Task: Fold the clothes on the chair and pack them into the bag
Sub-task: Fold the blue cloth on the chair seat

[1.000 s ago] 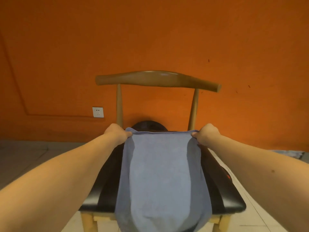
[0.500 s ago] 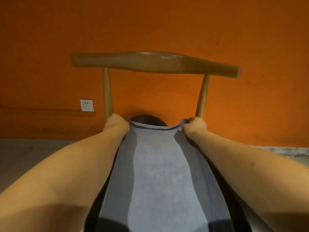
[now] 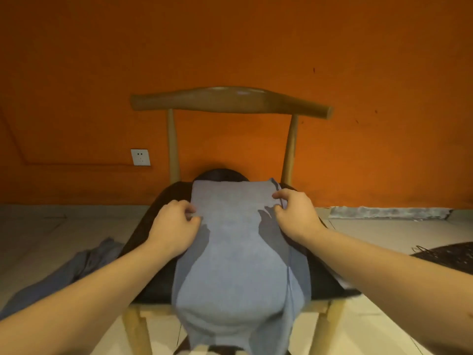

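1. a wooden chair [image 3: 230,101] is set against an orange wall [image 3: 230,34]. its seat is covered by something dark, and seat cannot be told from clothing there.
2. a blue-grey cloth [image 3: 238,239] is spread lengthwise over the seat. its far edge lies near the backrest posts and its near end hangs over the front.
3. the cloth is judged light, soft and limp, with no stiffness. it will sag wherever it is not held, and it may be dragged forward by its hanging end.
4. a grey heap [image 3: 76,267] lies on the floor left of the chair. a dark woven thing [image 3: 448,254] is seen at the right edge, and whether it is the bag cannot be told.
5. the left hand [image 3: 171,224] is curled, with the cloth's left edge pinched between thumb and fingers.
6. the right hand [image 3: 294,213] is curled down on the right edge, where a small ridge of cloth is gathered.
7. hold is best taken at the edges or corners, both sides at once, so that a fold stays square. a one-point grip would probably bunch the cloth.
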`<action>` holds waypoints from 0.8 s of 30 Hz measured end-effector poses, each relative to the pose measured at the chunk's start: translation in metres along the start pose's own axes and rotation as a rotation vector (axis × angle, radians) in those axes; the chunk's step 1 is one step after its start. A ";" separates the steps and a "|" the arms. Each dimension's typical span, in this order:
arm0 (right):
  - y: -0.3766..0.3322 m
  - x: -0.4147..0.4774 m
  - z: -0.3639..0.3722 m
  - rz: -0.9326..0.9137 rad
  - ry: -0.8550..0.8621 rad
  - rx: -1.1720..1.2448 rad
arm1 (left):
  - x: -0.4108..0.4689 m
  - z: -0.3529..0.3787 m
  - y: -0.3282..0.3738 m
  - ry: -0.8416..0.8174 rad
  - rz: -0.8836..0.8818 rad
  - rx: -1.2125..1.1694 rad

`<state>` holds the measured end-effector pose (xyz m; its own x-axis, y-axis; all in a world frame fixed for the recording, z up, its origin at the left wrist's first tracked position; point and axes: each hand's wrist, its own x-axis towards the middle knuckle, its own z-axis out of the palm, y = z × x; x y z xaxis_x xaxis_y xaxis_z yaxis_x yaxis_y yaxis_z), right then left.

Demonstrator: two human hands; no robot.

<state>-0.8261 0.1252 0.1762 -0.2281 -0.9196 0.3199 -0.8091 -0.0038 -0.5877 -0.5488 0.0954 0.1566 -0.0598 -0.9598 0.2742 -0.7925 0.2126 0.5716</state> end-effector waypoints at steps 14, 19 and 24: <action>0.036 -0.212 0.015 0.458 -0.154 0.158 | -0.188 -0.013 -0.039 -0.280 -0.306 0.012; 0.039 -0.209 0.024 0.499 -0.243 0.351 | -0.200 -0.008 -0.037 -0.486 -0.253 -0.377; 0.049 -0.216 0.029 0.446 -0.389 0.280 | -0.200 -0.001 -0.041 -0.587 -0.257 -0.419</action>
<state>-0.8009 0.3120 0.0572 -0.2539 -0.9314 -0.2607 -0.4982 0.3570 -0.7901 -0.5038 0.2792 0.0794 -0.3101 -0.9035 -0.2957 -0.5356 -0.0910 0.8396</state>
